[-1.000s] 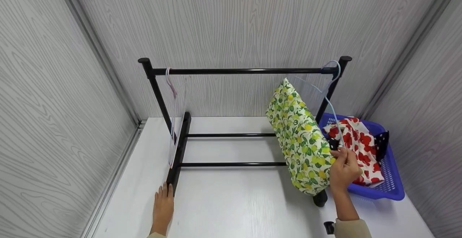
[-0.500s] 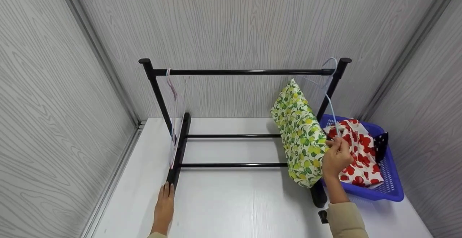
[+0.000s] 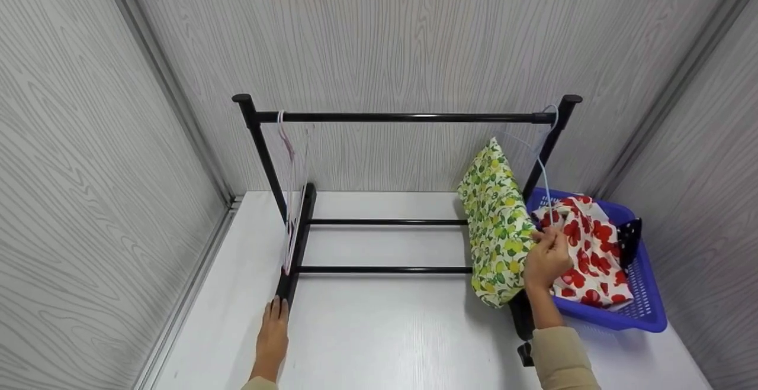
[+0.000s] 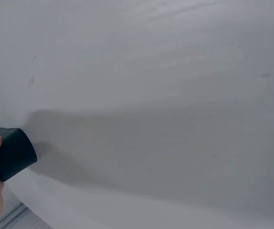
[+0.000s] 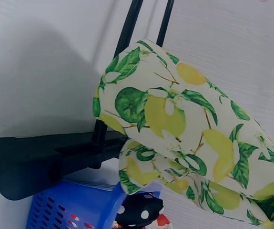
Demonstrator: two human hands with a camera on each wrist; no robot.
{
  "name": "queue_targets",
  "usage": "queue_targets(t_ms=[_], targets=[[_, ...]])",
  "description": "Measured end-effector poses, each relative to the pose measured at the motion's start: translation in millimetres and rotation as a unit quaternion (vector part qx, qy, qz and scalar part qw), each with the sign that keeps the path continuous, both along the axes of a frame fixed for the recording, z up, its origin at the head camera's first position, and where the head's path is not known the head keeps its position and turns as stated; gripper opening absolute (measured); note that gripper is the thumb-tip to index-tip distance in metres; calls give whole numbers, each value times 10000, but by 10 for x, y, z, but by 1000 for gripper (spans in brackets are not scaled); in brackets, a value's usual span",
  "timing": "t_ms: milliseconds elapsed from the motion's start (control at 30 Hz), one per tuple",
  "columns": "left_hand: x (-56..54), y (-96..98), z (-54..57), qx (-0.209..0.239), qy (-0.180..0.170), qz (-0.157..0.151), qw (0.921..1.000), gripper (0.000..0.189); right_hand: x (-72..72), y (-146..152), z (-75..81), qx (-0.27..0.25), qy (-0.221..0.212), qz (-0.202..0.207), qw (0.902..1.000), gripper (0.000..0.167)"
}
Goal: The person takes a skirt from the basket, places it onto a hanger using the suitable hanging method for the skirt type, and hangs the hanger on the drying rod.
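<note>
My right hand (image 3: pixel 546 258) pinches the lower corner of a light-blue wire clothes hanger (image 3: pixel 543 171), close to the edge of a lemon-print cloth (image 3: pixel 498 230). That cloth drapes down from the hanger in a fold; its near end fills much of the right wrist view. The hanger's hook is at the right end of the top rail on a black clothes rack (image 3: pixel 402 118). My left hand (image 3: pixel 272 339) rests, fingers straight, on the near end of the rack's left foot (image 4: pixel 15 155). The thumb is hidden in the head view.
Beside the rack on the right stands a blue basket (image 3: pixel 654 313) holding a red-flowered white cloth (image 3: pixel 592 254) and a black polka-dot cloth (image 3: pixel 629 239). Thin pale hangers (image 3: pixel 290 200) hang at the rail's left end. Wood-grain panels (image 3: pixel 414 35) surround the white table (image 3: pixel 385 331).
My right hand has moved a little left and away from me, bringing the hanger's corner and the lemon-print cloth along. The left hand stays on the rack's foot.
</note>
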State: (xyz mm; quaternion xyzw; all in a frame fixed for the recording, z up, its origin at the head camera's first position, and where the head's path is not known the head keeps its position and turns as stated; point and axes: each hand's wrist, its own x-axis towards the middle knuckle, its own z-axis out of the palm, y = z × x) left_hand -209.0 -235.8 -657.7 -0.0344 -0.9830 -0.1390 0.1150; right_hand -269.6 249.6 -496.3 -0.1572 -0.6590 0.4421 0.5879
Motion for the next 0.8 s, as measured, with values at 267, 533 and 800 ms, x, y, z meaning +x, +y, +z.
queue_targets(t_ms=[267,533,800], targets=[[-36,23,-20,147,263,2,9995,48,17,22,-112,-276,-711,618,9952,30],[-46,19,-46,4,447,34,9990,47,87,159,-153,-175,-1333,1511,9793,29],[-14,6,-61,-112,184,71,9997,48,141,237,-171,124,-1797,1468,9726,33]])
